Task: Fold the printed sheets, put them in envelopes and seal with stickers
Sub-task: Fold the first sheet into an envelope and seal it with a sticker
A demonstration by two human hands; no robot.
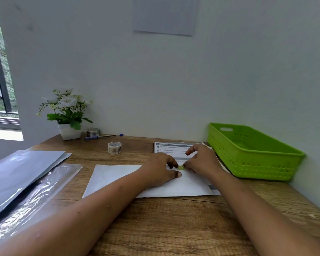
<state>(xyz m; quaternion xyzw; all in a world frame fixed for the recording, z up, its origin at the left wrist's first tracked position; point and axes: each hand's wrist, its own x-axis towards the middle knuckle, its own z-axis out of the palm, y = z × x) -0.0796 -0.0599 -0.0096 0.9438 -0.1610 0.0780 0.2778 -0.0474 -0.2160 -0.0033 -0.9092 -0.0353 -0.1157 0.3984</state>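
fingertips of both hands meet on a small green sticker, which sits at the far edge of the white envelope, toward its 1 o'clock corner. my right hand comes at it from 3 o'clock: thumb and a curled finger pinch the sticker's right edge, while the forefinger sticks up clear of the paper. my left hand comes from 9 o'clock, resting on the envelope with the thumb flat on the paper and the other fingers bent, their tips at the sticker's left edge. whether those tips grip it or only press it down i cannot tell.

the envelope lies flat on the wooden table, straight ahead of me. the printed sheets lie at 12 o'clock from the envelope, partly under my right hand, with a heading and numbered lines showing. at 2 o'clock a green basket stands against the wall, just beside the sheets. at 11 o'clock a roll of patterned tape stands on the table. farther out that way are a blue pen, a second roll and a potted plant with white flowers. at 9 o'clock a stack of grey packets overlaps a clear plastic sleeve.
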